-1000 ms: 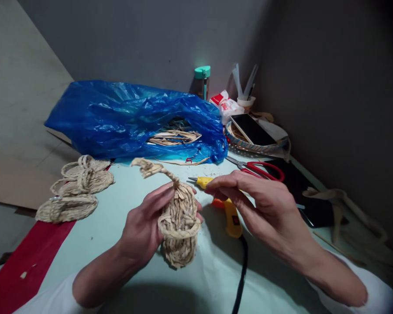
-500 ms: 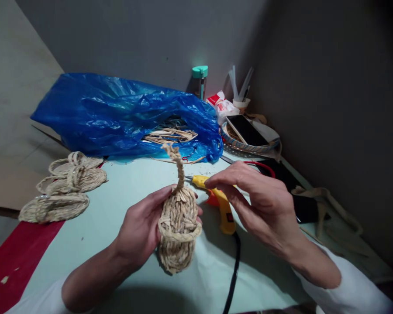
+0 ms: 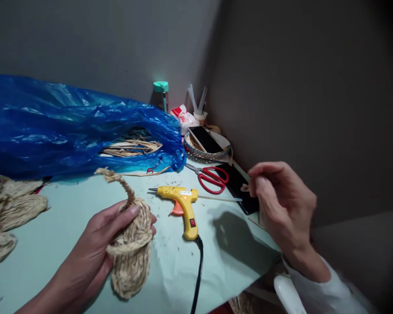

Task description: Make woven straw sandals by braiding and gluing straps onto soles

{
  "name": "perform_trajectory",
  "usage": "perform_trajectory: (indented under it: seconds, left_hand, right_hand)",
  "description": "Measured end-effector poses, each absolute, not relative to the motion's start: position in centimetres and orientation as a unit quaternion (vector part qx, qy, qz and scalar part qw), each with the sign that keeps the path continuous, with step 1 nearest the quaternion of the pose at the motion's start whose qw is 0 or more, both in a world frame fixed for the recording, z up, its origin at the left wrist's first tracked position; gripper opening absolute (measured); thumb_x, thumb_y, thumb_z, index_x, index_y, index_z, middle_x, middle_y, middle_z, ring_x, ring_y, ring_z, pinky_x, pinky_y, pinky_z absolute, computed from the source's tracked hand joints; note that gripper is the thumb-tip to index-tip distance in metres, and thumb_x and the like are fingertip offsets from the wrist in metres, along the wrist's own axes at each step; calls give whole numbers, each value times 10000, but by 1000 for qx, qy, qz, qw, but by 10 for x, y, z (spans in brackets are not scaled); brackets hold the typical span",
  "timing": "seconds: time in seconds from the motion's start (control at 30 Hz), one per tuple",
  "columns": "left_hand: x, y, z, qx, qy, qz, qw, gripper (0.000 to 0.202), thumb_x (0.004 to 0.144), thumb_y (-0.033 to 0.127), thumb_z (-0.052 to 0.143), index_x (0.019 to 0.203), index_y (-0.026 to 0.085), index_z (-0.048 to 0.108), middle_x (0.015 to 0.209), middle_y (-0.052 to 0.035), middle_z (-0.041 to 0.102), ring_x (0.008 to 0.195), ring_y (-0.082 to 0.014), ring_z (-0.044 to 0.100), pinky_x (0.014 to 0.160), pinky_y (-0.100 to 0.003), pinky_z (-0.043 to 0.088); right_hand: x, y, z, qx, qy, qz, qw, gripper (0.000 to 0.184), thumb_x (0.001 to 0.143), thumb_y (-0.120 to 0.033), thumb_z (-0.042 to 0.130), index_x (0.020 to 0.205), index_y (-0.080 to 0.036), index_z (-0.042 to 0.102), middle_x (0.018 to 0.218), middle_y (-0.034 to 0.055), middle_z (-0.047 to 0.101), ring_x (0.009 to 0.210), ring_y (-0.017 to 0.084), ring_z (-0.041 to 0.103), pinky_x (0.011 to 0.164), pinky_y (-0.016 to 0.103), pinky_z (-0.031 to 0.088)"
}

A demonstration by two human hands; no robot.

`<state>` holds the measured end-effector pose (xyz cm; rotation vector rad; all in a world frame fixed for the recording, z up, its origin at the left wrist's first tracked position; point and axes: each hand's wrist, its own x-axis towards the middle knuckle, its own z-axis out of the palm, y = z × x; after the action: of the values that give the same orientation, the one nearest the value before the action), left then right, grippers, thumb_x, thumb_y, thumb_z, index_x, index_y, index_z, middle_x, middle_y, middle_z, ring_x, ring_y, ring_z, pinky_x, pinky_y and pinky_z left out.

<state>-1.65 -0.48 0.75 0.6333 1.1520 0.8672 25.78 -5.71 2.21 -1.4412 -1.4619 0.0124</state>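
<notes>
My left hand [image 3: 94, 248] grips a small woven straw sandal [image 3: 131, 250], with the thumb over its upper end. A braided tail rises from the sandal's top and bends left. My right hand [image 3: 281, 205] hovers past the table's right edge, fingers curled together around a small straw-coloured scrap at the fingertips. A yellow glue gun [image 3: 183, 203] lies on the table between the two hands, its black cord [image 3: 198, 270] running toward me.
A blue plastic bag [image 3: 68, 126] holding straw strips fills the back left. More woven sandals [image 3: 9, 209] lie at far left. Red-handled scissors [image 3: 211, 176], a black slab [image 3: 239, 187], a phone on a round basket [image 3: 205, 141], a teal-capped bottle [image 3: 160, 93] crowd the corner.
My right hand left the sandal's top and swung right, beyond the table edge. The view turned right. The braided tail now bends left instead of standing upright.
</notes>
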Motion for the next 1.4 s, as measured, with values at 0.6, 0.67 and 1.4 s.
perform_trajectory:
  seconds: [0.6,0.67,1.4]
  left_hand:
    - [-23,-5,10,264,393,406,782,139,787,228,733,848,103,741,782,-119,775,660,-214,722,654,-332,621]
    - [-24,-3,11,229,381,412,796,178,773,249,717,854,95,755,807,-129,785,701,-247,737,669,-364,629]
    - [-26,3,12,161,358,388,834,368,981,250,457,945,53,766,885,-148,809,761,-228,771,738,-347,633]
  right_hand:
    - [266,31,-16,-628,-771,-106,-6,144,863,-80,483,920,-118,610,820,145,671,727,238,603,630,320,365]
    - [269,32,-18,-630,-768,-112,22,127,843,-115,523,941,-114,604,827,140,660,706,233,609,605,308,393]
    - [241,-19,20,-383,-893,50,231,466,905,-210,582,1364,-216,499,1058,104,567,857,199,593,659,291,553]
